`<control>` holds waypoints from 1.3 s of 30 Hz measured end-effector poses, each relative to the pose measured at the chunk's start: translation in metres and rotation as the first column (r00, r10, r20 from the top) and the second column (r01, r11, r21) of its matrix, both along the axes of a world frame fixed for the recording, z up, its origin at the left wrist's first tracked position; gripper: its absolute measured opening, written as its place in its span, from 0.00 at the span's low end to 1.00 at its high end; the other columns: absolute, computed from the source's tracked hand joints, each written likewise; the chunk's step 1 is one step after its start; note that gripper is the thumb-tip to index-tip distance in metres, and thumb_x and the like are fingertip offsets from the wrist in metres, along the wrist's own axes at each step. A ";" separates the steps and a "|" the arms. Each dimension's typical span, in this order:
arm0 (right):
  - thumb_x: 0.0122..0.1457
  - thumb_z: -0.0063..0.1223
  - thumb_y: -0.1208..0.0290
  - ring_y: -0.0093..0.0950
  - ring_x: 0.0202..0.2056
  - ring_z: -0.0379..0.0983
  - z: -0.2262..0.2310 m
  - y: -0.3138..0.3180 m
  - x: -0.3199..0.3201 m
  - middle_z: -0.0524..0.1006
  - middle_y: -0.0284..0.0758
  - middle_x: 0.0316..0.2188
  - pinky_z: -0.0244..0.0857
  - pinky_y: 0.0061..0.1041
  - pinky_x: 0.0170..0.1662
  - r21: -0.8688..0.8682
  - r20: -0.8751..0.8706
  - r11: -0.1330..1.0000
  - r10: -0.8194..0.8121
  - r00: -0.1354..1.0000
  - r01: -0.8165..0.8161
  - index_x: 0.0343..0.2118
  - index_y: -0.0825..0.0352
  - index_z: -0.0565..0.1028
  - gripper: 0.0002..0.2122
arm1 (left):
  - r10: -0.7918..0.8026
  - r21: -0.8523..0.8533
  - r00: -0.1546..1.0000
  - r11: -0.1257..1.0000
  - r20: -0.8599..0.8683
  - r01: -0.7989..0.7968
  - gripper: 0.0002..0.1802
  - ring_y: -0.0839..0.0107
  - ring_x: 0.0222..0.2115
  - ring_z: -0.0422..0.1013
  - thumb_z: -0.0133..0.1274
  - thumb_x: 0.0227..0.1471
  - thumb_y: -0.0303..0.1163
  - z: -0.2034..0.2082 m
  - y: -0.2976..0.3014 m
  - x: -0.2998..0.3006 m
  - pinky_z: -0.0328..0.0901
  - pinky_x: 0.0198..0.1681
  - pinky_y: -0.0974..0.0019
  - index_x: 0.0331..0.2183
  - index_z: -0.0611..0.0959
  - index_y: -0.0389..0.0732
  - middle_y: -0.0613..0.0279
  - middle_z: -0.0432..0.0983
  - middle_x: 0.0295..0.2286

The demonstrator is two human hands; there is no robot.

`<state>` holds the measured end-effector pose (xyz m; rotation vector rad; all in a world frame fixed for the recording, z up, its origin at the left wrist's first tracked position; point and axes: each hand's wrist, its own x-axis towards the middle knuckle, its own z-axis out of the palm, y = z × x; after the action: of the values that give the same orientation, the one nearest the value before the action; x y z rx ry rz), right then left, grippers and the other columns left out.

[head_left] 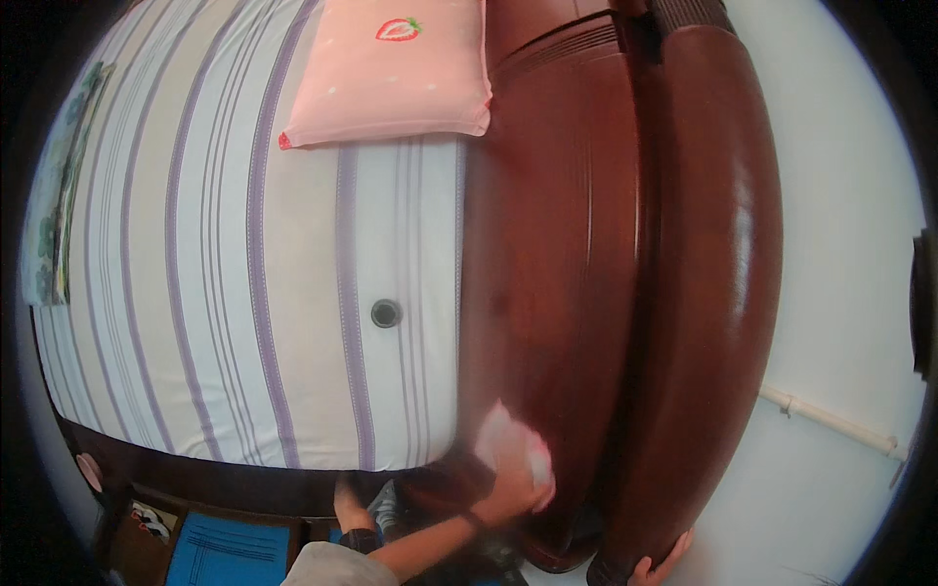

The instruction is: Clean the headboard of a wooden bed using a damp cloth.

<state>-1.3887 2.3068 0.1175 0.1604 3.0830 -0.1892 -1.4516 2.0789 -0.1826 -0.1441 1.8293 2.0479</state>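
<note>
Presently, the left hand (512, 485) grips a pink-and-white cloth (500, 428) at the brown headboard (718, 254); the right hand (664, 565), partly cut off, rests loosely open on its edge.

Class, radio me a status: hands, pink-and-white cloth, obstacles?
Left hand gripping cloth at glossy reddish-brown headboard. Right hand at headboard's near end. White purple-striped bedding close beside cloth.

I had the left forearm (430, 549) slanted past the bed's (303, 293) near corner, left hand (516, 481) curled; the right hand (664, 565) showed only parted thumb and fingers.
</note>
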 end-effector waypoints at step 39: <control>0.63 0.47 0.39 0.60 0.67 0.46 0.041 -0.028 0.019 0.48 0.63 0.67 0.39 0.56 0.68 -0.070 0.250 0.982 -0.153 0.956 0.175 0.69 0.78 0.46 0.47 | 0.376 -0.155 0.774 0.845 -0.509 -0.512 0.42 0.51 0.71 0.38 0.39 0.64 0.50 -0.093 -0.104 -0.509 0.33 0.69 0.40 0.70 0.48 0.40 0.53 0.40 0.71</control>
<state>-1.3700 2.2785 0.1581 0.4049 2.8096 -0.2925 -1.9603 1.9744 -0.2756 -0.2060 2.6078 2.2529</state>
